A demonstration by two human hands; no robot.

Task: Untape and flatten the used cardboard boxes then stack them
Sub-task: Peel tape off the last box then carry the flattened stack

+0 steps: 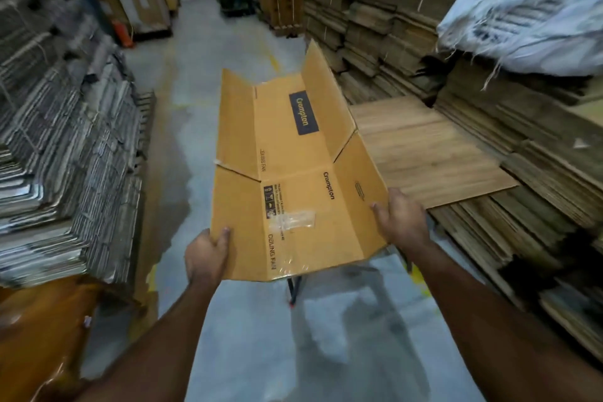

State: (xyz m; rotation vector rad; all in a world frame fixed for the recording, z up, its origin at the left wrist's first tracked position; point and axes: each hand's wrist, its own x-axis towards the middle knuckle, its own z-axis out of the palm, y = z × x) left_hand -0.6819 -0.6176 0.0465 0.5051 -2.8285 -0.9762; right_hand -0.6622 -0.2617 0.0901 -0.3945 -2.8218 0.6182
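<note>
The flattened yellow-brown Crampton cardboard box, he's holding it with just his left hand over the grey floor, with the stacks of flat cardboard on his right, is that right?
Not quite: the head view shows both hands on it. The left hand grips the near left corner and the right hand grips the right edge of the flattened yellow-brown Crampton cardboard box. The rest holds: it is over the grey floor, with stacks of flat cardboard on the right.

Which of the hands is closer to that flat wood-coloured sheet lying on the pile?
The right hand. It grips the box edge beside the sheet; the left hand grips the box's opposite corner, farther away.
</note>
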